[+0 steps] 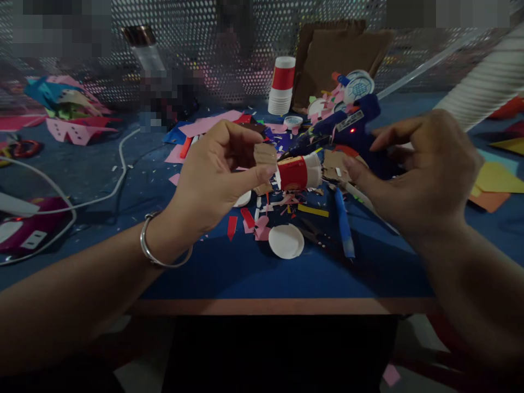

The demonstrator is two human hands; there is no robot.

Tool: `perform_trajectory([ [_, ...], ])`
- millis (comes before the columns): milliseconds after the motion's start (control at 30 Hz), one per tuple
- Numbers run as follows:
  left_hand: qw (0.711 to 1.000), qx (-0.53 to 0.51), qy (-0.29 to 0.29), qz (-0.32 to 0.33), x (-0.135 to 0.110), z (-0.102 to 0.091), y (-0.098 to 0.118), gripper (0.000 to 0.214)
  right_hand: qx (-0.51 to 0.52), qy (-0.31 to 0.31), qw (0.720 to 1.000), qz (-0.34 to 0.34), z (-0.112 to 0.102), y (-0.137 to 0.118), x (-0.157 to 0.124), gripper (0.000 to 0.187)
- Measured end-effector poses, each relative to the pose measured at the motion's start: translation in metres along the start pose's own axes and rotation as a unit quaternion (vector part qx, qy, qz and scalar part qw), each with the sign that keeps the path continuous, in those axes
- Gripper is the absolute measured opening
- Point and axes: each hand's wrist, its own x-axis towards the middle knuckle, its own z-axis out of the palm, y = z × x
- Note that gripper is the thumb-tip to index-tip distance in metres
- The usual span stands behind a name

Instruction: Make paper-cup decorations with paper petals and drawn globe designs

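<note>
Between the thumb and fingers of my left hand [216, 180] is a small piece of cardboard [265, 155], held above the table. My right hand [426, 169] is beside a dark blue glue gun [358, 126] with a lit red light; its thumb and index finger are apart, and nothing shows gripped between them. Near the right thumb is another torn cardboard piece [334, 165]. A red and white paper cup [293, 173] lies on its side between my hands. Below it are a white paper disc [286, 242], dark scissors [311, 233] and a blue pen-like tool [344, 224].
A stack of paper cups [282, 82] stands upright at the back, before leaning cardboard [339, 60]. A longer white cup stack [487, 76] slants at the right. Coloured paper [497, 177] lies there. A white cable [121, 158] and a purple power strip [35, 226] are at the left.
</note>
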Motion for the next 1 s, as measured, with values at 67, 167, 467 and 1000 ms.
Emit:
perform_trajectory([
  [67, 1.0, -0.027, 0.003, -0.014, 0.001, 0.001, 0.006, 0.042, 0.002, -0.004, 1.0, 0.026, 0.002, 0.007, 0.002, 0.03],
  [167, 0.998, -0.04, 0.005, -0.041, 0.002, 0.001, 0.016, 0.04, -0.003, -0.021, 0.997, 0.078, 0.006, 0.017, 0.004, 0.03],
  [467, 0.99, -0.035, 0.035, -0.13, -0.006, -0.02, 0.006, 0.042, -0.023, -0.076, 0.977, 0.2, 0.012, 0.039, 0.012, 0.031],
  [1000, 0.988, -0.072, 0.035, -0.133, -0.012, -0.021, 0.004, 0.04, -0.05, -0.188, 0.947, 0.256, 0.033, 0.046, 0.004, 0.033],
])
